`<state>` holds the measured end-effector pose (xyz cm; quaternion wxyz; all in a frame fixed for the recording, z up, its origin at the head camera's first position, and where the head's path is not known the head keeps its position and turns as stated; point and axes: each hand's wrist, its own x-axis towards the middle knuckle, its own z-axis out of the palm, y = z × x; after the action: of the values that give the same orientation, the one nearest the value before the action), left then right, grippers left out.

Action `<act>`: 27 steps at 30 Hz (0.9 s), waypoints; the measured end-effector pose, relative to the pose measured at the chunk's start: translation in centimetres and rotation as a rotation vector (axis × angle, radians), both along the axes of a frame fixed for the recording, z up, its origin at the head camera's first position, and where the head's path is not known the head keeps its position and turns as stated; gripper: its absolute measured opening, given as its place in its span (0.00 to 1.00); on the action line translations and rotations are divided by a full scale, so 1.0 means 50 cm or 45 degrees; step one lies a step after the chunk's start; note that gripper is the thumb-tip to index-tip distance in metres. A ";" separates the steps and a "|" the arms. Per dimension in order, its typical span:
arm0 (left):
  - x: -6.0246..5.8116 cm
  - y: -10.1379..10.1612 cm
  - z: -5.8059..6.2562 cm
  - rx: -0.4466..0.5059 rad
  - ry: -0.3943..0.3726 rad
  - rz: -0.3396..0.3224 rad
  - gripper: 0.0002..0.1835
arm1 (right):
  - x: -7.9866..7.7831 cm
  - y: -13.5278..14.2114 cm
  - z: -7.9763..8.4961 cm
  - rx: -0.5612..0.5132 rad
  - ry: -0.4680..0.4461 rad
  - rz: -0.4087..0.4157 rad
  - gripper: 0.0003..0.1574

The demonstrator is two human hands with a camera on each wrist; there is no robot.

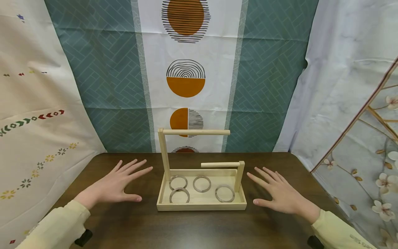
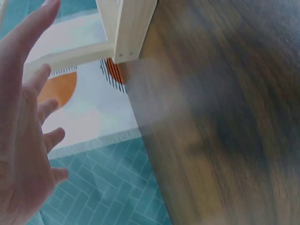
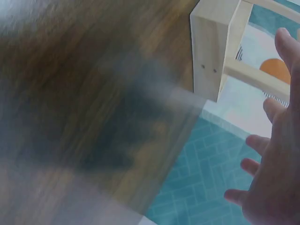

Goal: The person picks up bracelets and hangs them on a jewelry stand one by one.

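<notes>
A light wooden tray stand (image 1: 202, 206) sits mid-table, with a tall post and long bar (image 1: 199, 132) at its left and a shorter post and bar (image 1: 220, 165) at its right. Inside lie several greyish, bangle-like rings: one at the right (image 1: 225, 193), one in the middle (image 1: 202, 184), and two overlapping at the left, the front one (image 1: 179, 195) over the back one. My left hand (image 1: 116, 185) hovers left of the stand, fingers spread, touching nothing. To the stand's right, my right hand (image 1: 278, 192) is likewise spread and holds nothing.
The dark wooden table (image 1: 186, 228) ends at a teal and white patterned cloth (image 1: 264, 86) behind the stand. Printed fabric hangs at the left (image 1: 40, 138) and a floral one (image 1: 367, 145) at the right. Both bars are free at their inner ends.
</notes>
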<state>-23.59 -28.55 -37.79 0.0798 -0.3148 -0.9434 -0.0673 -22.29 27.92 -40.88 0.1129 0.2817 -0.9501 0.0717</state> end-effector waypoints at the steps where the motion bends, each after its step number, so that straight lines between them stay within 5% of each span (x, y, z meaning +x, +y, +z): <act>1: 0.001 0.003 0.001 0.000 -0.001 -0.010 0.50 | 0.001 -0.003 -0.001 -0.005 -0.002 -0.002 0.52; 15: 0.008 0.045 0.017 0.013 0.090 -0.147 0.48 | 0.007 -0.034 -0.034 -0.126 0.000 -0.004 0.49; 27: -0.001 0.087 0.027 0.058 0.038 -0.168 0.48 | 0.016 -0.058 -0.051 -0.289 -0.121 -0.083 0.43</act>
<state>-23.65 -24.22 -36.44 0.0963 -0.3754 -0.9175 -0.0892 -21.47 25.00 -43.45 0.1011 0.2322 -0.9489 0.1882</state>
